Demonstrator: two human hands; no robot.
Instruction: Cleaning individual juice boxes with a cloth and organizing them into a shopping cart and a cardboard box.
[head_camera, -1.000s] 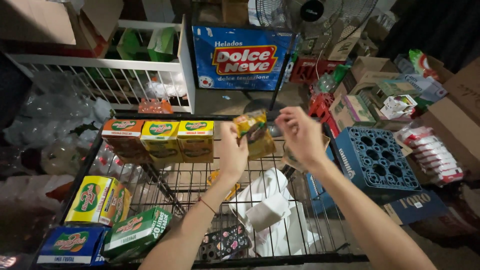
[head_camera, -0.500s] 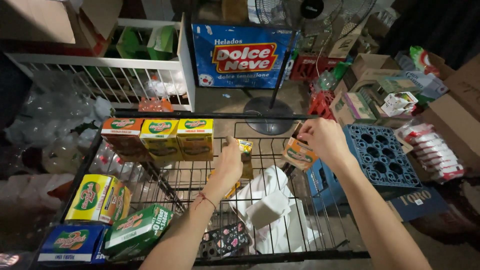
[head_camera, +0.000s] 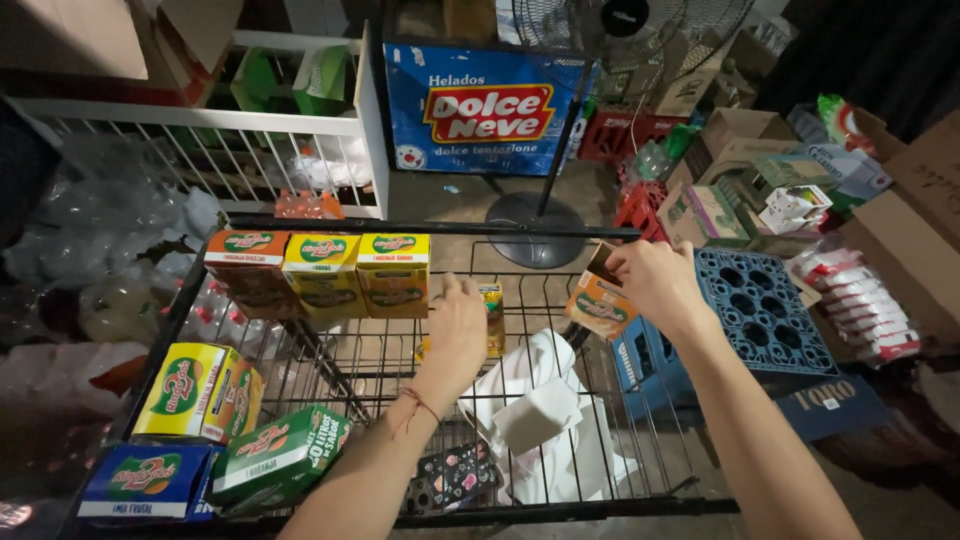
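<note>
Two hands: left grip (head_camera: 455, 335) clasps yellow carton (head_camera: 490, 318), right grip (head_camera: 655, 283) orange carton (head_camera: 598, 305).

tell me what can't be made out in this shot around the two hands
Head view only:
- Small yellow carton: mostly hidden behind the left hand; whether the fingers grip it is unclear.
- Orange cardboard box: its far end is covered by the right hand.
- Dark patterned flat case: partly hidden by the left forearm.
- Blue carton: its lower part is cut by the frame's bottom edge.
</note>
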